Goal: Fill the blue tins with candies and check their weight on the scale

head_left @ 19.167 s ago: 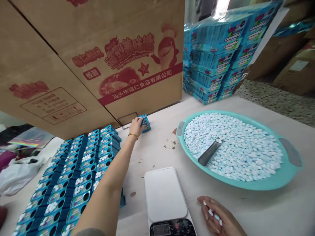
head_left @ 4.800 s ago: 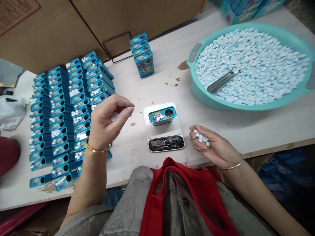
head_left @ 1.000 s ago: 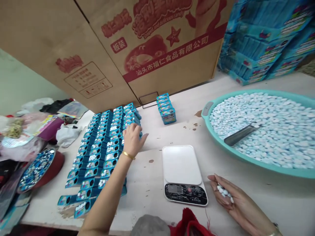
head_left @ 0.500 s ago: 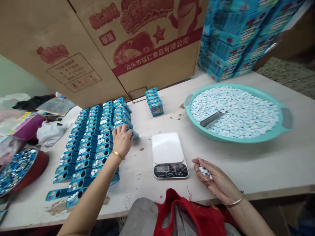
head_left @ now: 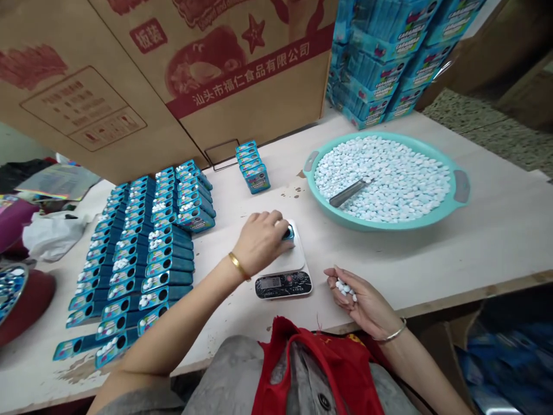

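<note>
My left hand is closed around a small blue candy box over the white plate of a kitchen scale, whose display seems to read 0.0. Most of that box is covered by my fingers, and whether it rests on the plate I cannot tell. To the right of the scale, my right hand is cupped, palm up, around several white candies. Rows of blue candy boxes with round holes stand at the left, many with white candies on top. A turquoise basin full of candies lies beyond my right hand.
A metal scoop lies on the candies in the basin. A short row of boxes stands behind the scale, before a large carton. Wrapped blue packs are stacked at the back right. At the left edge is a red bowl.
My left hand has moved right from the rows of boxes to the scale, bringing a box with it. My right hand still cups the candies. The view has shifted somewhat.
</note>
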A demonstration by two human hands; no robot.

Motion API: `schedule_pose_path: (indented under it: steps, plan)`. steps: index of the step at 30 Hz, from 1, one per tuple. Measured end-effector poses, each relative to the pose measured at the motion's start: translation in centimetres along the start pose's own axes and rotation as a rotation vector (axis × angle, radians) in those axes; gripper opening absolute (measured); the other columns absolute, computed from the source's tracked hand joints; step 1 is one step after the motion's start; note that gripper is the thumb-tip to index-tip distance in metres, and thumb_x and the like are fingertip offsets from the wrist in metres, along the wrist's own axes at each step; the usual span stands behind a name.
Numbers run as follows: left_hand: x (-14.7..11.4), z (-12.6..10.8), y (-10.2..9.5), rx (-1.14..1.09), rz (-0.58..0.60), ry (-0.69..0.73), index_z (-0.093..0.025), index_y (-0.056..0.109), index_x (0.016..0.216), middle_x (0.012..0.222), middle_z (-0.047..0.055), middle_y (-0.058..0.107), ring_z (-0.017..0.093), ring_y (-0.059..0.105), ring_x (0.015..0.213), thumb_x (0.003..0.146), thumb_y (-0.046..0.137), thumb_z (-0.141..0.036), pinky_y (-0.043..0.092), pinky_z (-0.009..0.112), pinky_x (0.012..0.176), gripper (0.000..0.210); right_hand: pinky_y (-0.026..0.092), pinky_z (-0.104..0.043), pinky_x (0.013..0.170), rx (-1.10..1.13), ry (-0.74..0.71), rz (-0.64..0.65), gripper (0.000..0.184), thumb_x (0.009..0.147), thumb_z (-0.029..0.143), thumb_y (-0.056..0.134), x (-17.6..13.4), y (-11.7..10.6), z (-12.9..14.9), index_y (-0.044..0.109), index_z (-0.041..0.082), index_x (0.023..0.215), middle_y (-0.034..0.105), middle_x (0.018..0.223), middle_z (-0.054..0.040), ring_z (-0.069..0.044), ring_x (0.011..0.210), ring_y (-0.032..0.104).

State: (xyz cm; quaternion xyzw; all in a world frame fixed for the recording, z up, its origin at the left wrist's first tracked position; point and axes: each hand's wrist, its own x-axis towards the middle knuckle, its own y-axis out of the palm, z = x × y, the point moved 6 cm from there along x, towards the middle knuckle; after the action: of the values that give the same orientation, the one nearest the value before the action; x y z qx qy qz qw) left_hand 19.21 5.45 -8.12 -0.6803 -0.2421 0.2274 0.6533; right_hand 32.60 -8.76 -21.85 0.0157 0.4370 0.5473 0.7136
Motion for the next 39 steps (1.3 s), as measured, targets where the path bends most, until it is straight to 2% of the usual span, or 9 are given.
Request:
schedule_pose_path:
  steps: [3,5,10,14,18,25,30,34,39]
  plan:
    - [-1.8,4.1,-1.1,-0.265,-0.246,-0.17,-0.017,0.059,0.103,0.105,0.008,0.064,0.02,0.06,0.093,0.092,0.053,-0.046,0.049,0.035,0.082,0.032,0.016,-0.022,0.038,-0.019,0.0,-0.023,0.038,0.069,0.05,0.079,0.7,-0.7,-0.1,0.072,0.016,0.087,0.054,0.071,0.0008,-0.004,0.045,0.034]
    - [-3.2,7.3,0.5,-0.444,-0.294,-0.337,-0.017,0.058,0.105,0.101,0.008,0.065,0.017,0.062,0.085,0.096,0.045,-0.045,0.051,0.031,0.075,0.032,0.015,-0.022,0.039,-0.049,0.008,-0.018,0.04,0.069,0.05,0.079,1.4,-0.7,-0.1,0.072,0.016,0.089,0.054,0.071,0.0011,-0.003,0.046,0.034]
    - [-4.8,11.3,9.1,-0.77,-0.041,-0.52,-0.015,0.057,0.122,0.115,0.012,0.061,0.013,0.063,0.074,0.096,0.039,-0.048,0.053,0.027,0.065,0.046,0.011,-0.022,0.04,-0.132,0.056,0.012,0.044,0.067,0.047,0.08,3.5,0.4,-0.1,0.071,0.014,0.095,0.054,0.066,0.0021,-0.003,0.043,0.033]
    - [-4.6,11.6,12.0,-0.828,-0.006,-0.481,-0.016,0.062,0.118,0.105,0.009,0.064,0.015,0.061,0.079,0.097,0.034,-0.05,0.053,0.027,0.07,0.048,0.008,-0.023,0.041,-0.17,0.062,-0.004,0.047,0.062,0.048,0.083,4.5,1.5,0.0,0.07,0.013,0.09,0.053,0.061,0.003,-0.003,0.041,0.032]
    - [-5.2,11.5,12.0,-0.898,-0.022,-0.504,-0.017,0.065,0.11,0.093,0.006,0.064,0.013,0.059,0.069,0.097,0.034,-0.05,0.053,0.028,0.067,0.047,0.009,-0.024,0.042,-0.197,0.055,-0.017,0.047,0.06,0.05,0.083,4.4,2.1,0.2,0.069,0.012,0.085,0.053,0.059,0.0034,-0.002,0.04,0.031]
    - [-8.2,10.9,11.8,-0.87,-0.051,-0.51,-0.016,0.062,0.117,0.108,0.009,0.062,0.011,0.06,0.067,0.095,0.04,-0.048,0.054,0.027,0.069,0.045,0.012,-0.024,0.042,-0.257,0.086,0.02,0.046,0.062,0.051,0.083,3.8,2.6,-0.6,0.069,0.012,0.083,0.053,0.06,0.0029,-0.002,0.04,0.032]
    - [-10.6,10.2,9.7,-0.706,-0.289,-0.486,-0.017,0.058,0.12,0.115,0.01,0.061,0.013,0.061,0.083,0.093,0.051,-0.04,0.051,0.026,0.073,0.037,0.013,-0.025,0.042,-0.353,-0.089,-0.052,0.046,0.06,0.056,0.083,3.5,3.0,2.7,0.065,0.016,0.071,0.054,0.058,0.0018,-0.002,0.039,0.031]
    - [-12.3,9.2,7.5,-0.695,-0.471,-0.49,-0.017,0.06,0.115,0.102,0.007,0.065,0.012,0.061,0.082,0.093,0.053,-0.034,0.049,0.025,0.071,0.028,0.011,-0.026,0.043,-0.441,-0.149,0.045,0.043,0.062,0.056,0.082,2.6,5.8,6.5,0.065,0.017,0.069,0.054,0.059,0.0013,-0.002,0.038,0.029]
    - [-13.3,7.9,5.9,-0.713,-0.518,-0.464,-0.018,0.063,0.11,0.094,0.005,0.068,0.013,0.062,0.083,0.093,0.055,-0.031,0.049,0.026,0.071,0.023,0.016,-0.024,0.043,-0.71,-0.184,0.223,0.04,0.073,0.055,0.073,1.6,10.8,9.0,0.062,0.017,0.073,0.054,0.062,0.0022,-0.003,0.041,0.03]
